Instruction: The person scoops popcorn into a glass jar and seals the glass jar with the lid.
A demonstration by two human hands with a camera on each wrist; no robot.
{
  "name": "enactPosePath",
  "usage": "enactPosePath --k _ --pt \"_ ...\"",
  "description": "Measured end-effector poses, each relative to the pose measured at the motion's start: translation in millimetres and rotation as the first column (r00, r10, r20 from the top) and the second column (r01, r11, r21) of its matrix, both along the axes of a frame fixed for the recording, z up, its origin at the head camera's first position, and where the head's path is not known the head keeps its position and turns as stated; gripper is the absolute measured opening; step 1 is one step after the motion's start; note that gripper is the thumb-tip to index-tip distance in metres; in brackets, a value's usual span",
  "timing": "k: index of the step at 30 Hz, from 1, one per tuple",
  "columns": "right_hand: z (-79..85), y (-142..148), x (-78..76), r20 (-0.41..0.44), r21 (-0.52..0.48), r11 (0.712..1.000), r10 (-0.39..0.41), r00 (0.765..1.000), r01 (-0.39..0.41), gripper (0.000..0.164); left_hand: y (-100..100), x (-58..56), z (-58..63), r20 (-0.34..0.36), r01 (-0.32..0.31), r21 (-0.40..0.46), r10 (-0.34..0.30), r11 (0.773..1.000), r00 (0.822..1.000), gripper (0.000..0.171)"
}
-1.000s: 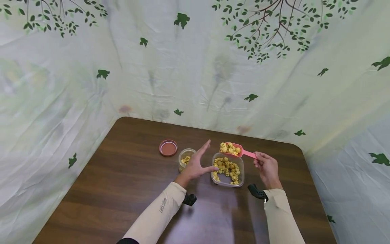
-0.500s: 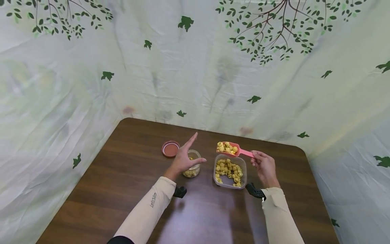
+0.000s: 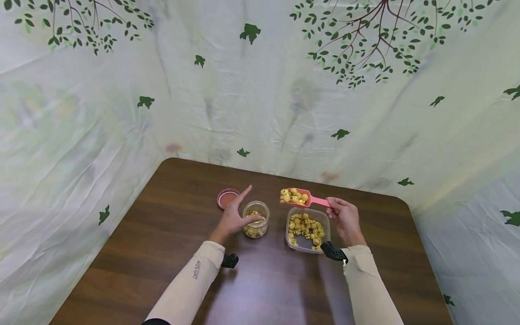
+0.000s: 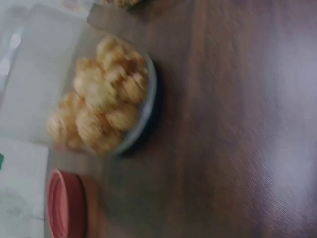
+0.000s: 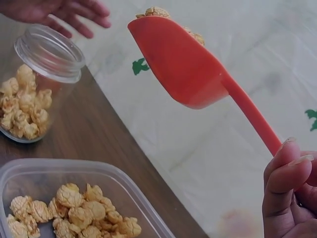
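My right hand pinches the handle of a red-pink scoop heaped with popcorn. The scoop is held up over the far rim of a clear plastic container, which holds more popcorn. Left of that container stands a clear jar, its mouth uncovered and popcorn in its lower part. My left hand is at the jar's left side, thumb and fingers spread wide, the thumb overlapping the jar in the head view.
A red lid lies on the brown wooden table behind the left hand. A pale curtain with leaf prints hangs along the table's far edge. Both wrists carry dark camera mounts.
My left hand has moved left from between the jar and the container to the jar's left side. The right hand has carried the loaded scoop a little leftward, towards the jar.
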State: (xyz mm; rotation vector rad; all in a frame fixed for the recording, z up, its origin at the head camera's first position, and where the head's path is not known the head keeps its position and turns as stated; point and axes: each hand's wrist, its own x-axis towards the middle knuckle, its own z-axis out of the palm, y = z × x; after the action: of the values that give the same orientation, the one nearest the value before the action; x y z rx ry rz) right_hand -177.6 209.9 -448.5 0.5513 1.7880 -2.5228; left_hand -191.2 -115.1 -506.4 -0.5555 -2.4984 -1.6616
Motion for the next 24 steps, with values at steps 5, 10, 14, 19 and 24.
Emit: enactPosePath --k 5,10,14,19,24 --pt "1.7 -8 -2.3 0.005 0.024 1.0 0.007 1.0 -0.008 0.02 -7 3.0 -11.2 0.036 -0.023 -0.013 0.024 1.0 0.999 0.097" --pt "0.6 -15 -4.8 0.011 0.05 0.998 0.024 1.0 -0.024 0.016 -11 5.2 -21.3 0.064 -0.02 -0.034 0.022 0.999 0.998 0.099" --pt "-2.0 -20 -7.6 0.025 0.046 0.998 0.031 0.999 -0.032 0.016 -13 7.3 -27.7 0.083 -0.019 -0.043 0.022 0.999 0.996 0.099" --pt "-5.1 -25 -9.4 0.016 0.042 0.998 0.046 0.999 -0.046 0.015 -13 9.4 -35.3 0.102 -0.021 -0.053 0.026 0.998 0.994 0.101" --pt "-9.1 -27 -7.9 0.026 0.055 0.997 0.049 0.998 -0.051 0.015 -11 10.2 -41.2 0.12 -0.019 -0.05 0.025 0.999 0.993 0.1"
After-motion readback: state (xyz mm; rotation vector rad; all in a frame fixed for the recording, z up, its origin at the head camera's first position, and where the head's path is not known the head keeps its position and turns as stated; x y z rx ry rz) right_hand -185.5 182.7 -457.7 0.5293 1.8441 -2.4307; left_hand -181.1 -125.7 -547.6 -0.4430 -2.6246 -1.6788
